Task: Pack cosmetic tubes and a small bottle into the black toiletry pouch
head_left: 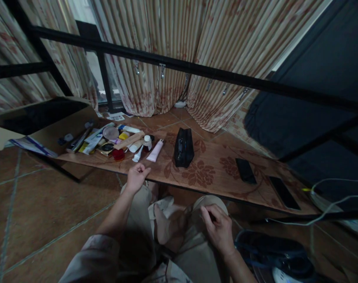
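Observation:
My left hand (pixel 137 177), its fingers curled in, rests at the front edge of the patterned board table (pixel 208 188) with nothing showing in it. Over my right knee is my right hand (pixel 218 228), closed loosely and holding nothing I can see. Nearest the left hand lie a small white tube (pixel 138 154) and a pale pink tube (pixel 155 150). A white-capped bottle (pixel 147 143) stands just behind them. A black zipped pouch (pixel 184 147) sits upright mid-table, apart from both hands.
Several cosmetics lie piled at the left, among them a red round container (pixel 118 154), beside an open cardboard box (pixel 72 112). Two dark phones, one a smaller phone (pixel 246 171), the other a larger phone (pixel 284 192), lie right. A black metal rail (pixel 179 63) crosses ahead; a white cable (pixel 326 210) hangs right.

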A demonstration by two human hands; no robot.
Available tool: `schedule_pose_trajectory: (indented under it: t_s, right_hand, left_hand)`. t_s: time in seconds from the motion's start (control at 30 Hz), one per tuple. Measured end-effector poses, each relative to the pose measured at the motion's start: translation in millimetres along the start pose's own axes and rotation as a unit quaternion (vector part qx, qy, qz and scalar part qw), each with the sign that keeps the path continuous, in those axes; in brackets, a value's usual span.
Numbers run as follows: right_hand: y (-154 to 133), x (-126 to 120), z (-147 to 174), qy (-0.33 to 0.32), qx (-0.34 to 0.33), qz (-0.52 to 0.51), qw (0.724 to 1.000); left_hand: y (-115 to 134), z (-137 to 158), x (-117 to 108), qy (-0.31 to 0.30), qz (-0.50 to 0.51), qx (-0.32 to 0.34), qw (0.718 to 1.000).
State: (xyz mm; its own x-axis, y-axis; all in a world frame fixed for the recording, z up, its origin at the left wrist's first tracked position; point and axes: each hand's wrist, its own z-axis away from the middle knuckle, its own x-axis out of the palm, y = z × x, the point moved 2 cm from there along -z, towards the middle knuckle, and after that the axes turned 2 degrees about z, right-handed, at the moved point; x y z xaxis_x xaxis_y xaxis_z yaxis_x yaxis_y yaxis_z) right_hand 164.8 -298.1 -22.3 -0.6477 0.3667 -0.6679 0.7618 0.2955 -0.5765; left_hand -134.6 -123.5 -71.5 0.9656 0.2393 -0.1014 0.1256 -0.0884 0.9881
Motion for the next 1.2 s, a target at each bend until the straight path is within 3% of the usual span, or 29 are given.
schedule_pose_trajectory:
  t_s: [0.43,0.73,0.9,1.03,1.2]
  right_hand:
    - [23.7,-4.4,8.3,0.016,0.047,0.009,0.999]
    - [10.2,-2.6,3.7,0.028,0.052,-0.028,0.998]
    - [3.8,0.6,-9.1,0.028,0.1,-0.081,0.991]
    - [10.3,2.5,-27.3,0.052,0.157,-0.155,0.974]
    - [24.5,11.0,-66.9,0.105,0.214,-0.241,0.941]
  left_hand:
    - [3.2,-0.4,-1.5,-0.004,-0.009,0.006,1.0]
    - [3.5,-4.1,-4.0,-0.011,-0.029,0.007,0.999]
    - [13.5,-8.3,-7.1,-0.012,-0.044,0.011,0.999]
    - [36.1,-15.2,10.0,-0.037,-0.049,0.024,0.998]
    - [60.1,-44.3,54.6,-0.066,-0.036,0.045,0.996]
